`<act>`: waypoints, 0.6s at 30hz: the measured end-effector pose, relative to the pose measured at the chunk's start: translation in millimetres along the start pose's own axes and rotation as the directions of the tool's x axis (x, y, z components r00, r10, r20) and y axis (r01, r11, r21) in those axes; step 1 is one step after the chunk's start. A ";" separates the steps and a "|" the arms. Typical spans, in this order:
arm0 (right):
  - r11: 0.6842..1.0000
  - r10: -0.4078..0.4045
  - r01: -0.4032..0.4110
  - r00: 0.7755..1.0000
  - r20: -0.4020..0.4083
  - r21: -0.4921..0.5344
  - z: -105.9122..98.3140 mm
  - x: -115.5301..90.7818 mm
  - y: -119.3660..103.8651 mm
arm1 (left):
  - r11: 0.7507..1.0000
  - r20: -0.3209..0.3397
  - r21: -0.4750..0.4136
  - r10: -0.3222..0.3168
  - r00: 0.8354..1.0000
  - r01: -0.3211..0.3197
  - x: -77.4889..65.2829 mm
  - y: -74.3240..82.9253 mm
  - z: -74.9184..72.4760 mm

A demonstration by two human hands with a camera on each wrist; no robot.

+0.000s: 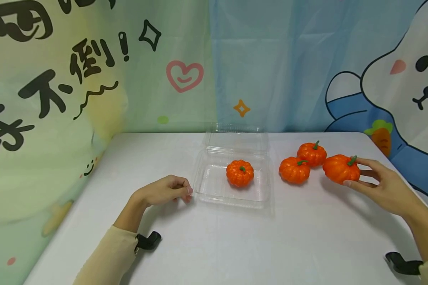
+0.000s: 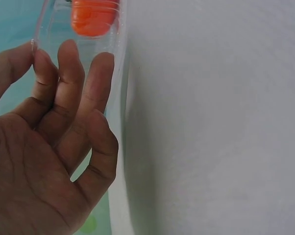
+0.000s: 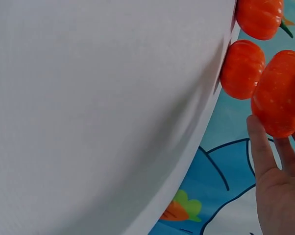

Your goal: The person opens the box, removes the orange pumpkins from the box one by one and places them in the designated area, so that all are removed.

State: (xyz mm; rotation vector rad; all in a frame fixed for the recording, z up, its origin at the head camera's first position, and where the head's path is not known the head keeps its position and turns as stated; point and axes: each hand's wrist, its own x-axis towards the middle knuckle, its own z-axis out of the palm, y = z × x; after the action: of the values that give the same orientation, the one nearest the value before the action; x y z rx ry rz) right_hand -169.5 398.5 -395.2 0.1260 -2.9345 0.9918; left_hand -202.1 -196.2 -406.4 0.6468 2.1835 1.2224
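My right hand (image 1: 388,190) grips a small orange toy pumpkin (image 1: 340,169) with a green stem, holding it above the table at the right; its shadow falls below. Two similar pumpkins (image 1: 294,170) (image 1: 312,154) sit just left of it, close together. A lidded clear plastic box (image 1: 232,202) stands open at the middle, with one pumpkin (image 1: 240,173) inside. At the box's left side is my left hand (image 1: 167,190). In the left wrist view, thumb and forefinger of this hand (image 2: 49,142) pinch the box's rim (image 2: 38,29).
The white table (image 1: 235,245) ends at the back against a printed curtain (image 1: 271,71). The box's raised lid (image 1: 235,140) leans toward that curtain. Black wrist mounts (image 1: 149,240) (image 1: 403,264) stick out from both sleeves.
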 end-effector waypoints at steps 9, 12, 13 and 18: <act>0.998 0.035 -0.032 0.998 0.044 -0.057 0.3 -0.3 11.6 | 1.000 -0.004 0.006 -0.003 1.000 0.003 0.3 1.6 -0.6; 0.996 0.045 -0.041 0.998 0.053 -0.077 0.5 -0.7 13.7 | 1.000 -0.004 0.005 -0.003 1.000 0.003 -0.2 2.6 -0.8; 0.996 0.047 -0.042 0.997 0.058 -0.079 0.6 -0.6 14.5 | 1.000 -0.004 0.005 -0.002 1.000 0.002 -0.4 2.8 -0.8; 0.994 0.065 -0.057 0.995 0.080 -0.092 0.0 0.5 17.6 | 1.000 -0.008 0.002 -0.003 1.000 0.003 -1.4 3.5 -0.5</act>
State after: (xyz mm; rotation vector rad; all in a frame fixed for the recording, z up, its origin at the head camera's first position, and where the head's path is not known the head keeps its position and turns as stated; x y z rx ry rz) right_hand -171.5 412.4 -405.8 0.0764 -3.0703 0.8807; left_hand -200.9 -195.7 -402.7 0.6398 2.1913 1.2233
